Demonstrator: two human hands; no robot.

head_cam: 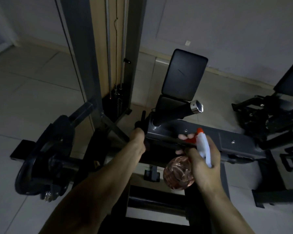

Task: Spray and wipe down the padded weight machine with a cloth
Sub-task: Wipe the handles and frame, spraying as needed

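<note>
Pink-tinted clear spray bottle (178, 173) nearest, grasped by right hand (205, 157), fingers curled round white head and red trigger, nozzle toward grey machine frame (233, 139) just beyond. Left hand (138, 138) clenched round dark object (139, 124) at frame's left end; cloth or lever, cannot tell. Further back chrome-capped black roller (178, 112), then black back pad (184, 75) tilted up. Weight stack (118, 103) far left, by wall

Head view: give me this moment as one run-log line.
left hand: grips likely dark cloth at machine frame end | right hand: holds spray bottle, nozzle over frame | back pad: untouched
</note>
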